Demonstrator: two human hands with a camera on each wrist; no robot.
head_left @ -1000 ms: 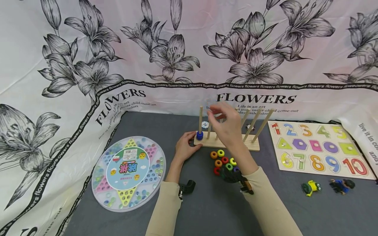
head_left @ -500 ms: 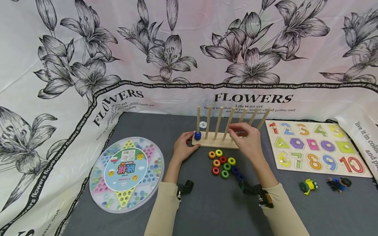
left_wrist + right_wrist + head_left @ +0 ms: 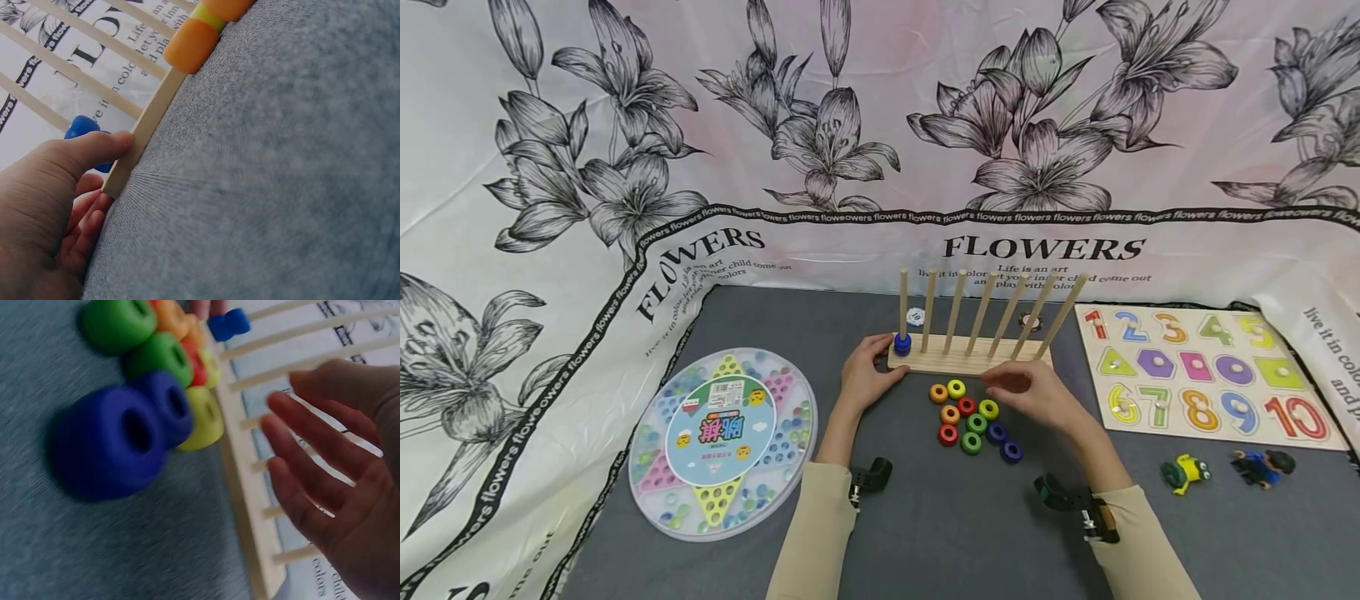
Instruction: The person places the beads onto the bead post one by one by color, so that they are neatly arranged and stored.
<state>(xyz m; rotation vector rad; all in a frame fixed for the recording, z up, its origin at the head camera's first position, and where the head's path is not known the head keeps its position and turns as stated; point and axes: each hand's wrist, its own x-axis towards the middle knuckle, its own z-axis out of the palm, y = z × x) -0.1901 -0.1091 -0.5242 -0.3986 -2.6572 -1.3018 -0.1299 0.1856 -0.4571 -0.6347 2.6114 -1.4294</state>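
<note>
My left hand (image 3: 868, 375) grips the left end of a wooden base (image 3: 951, 358) with a row of upright pegs. In the left wrist view the thumb of that hand (image 3: 53, 181) lies along the base's edge, beside blue rings (image 3: 82, 128) stacked on the leftmost peg. My right hand (image 3: 1037, 393) hovers between the base and a cluster of loose rings, fingers loosely bent and holding nothing. The cluster has orange (image 3: 938, 393), yellow (image 3: 988, 409), red (image 3: 948, 435), green (image 3: 972, 443) and dark blue rings (image 3: 1012, 451). In the right wrist view the dark blue ring (image 3: 81, 456) is closest.
A round Chinese checkers box (image 3: 655, 467) lies on the left. To the right are a number-and-shape puzzle board (image 3: 1206, 423), a frog figure (image 3: 1185, 473) and a toy figure in blue (image 3: 1262, 468). Small round discs (image 3: 915, 317) lie behind the base. A flowered cloth (image 3: 850, 242) hangs behind.
My right hand has come down from up beside the left pegs, passing rightward in front of the rack, to the loose rings. My left hand keeps its grip on the base.
</note>
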